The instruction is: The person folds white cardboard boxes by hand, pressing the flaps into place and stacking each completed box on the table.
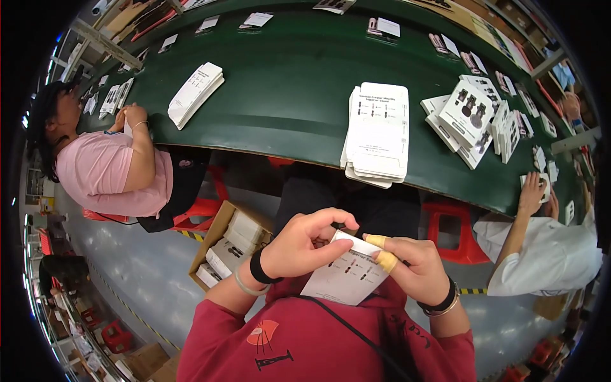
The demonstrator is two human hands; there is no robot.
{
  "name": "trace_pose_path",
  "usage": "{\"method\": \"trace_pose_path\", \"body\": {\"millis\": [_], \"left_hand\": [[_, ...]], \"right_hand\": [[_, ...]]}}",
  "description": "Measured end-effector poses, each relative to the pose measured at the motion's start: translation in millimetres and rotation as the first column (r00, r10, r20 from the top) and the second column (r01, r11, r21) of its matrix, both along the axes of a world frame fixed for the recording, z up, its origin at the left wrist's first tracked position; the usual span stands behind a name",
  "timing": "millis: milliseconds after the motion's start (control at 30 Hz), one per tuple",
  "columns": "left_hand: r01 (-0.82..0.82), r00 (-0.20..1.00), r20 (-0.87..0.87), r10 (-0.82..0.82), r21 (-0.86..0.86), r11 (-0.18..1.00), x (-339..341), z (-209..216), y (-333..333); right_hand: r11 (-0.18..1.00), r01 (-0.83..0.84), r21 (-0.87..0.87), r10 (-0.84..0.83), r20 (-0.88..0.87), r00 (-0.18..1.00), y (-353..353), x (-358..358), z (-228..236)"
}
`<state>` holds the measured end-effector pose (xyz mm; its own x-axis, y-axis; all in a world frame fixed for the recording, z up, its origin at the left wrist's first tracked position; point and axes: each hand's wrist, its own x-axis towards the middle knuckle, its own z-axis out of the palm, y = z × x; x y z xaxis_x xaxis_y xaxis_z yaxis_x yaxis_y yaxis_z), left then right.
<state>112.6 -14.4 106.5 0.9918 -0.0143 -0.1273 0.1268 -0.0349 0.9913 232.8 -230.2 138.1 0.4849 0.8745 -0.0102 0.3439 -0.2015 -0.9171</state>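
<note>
In front of my chest I hold a flat white carton (344,280), printed with small dark pictures, its top end facing away from me. My left hand (302,245) pinches the top end, with its thumb lying on the narrow flap. At the other corner of that end, my right hand (417,267) grips with thumb and finger, both wrapped in yellow tape. On the green table edge just beyond stands a stack of similar flat white cartons (379,137). Whether anything is inside the held carton cannot be seen.
Another stack of flat cartons (196,92) lies to the left, and filled-out boxes (468,114) are piled at the right. Below, beside my left arm, an open cardboard box (219,219) holds more cartons. People work at left (114,165) and right (541,254); red stools (455,232) stand beneath the table.
</note>
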Motion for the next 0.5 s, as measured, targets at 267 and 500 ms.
{"method": "trace_pose_path", "body": {"millis": [267,500], "left_hand": [[0.109,0.991,-0.051,-0.120,-0.181,0.977,26,-4,5],[0.059,0.981,0.181,-0.069,0.058,0.997,12,-10,1]], "right_hand": [[0.998,0.033,-0.061,-0.053,-0.369,0.928,-1,7,6],[0.992,0.122,-0.039,-0.122,-0.587,0.801,0,4,-10]]}}
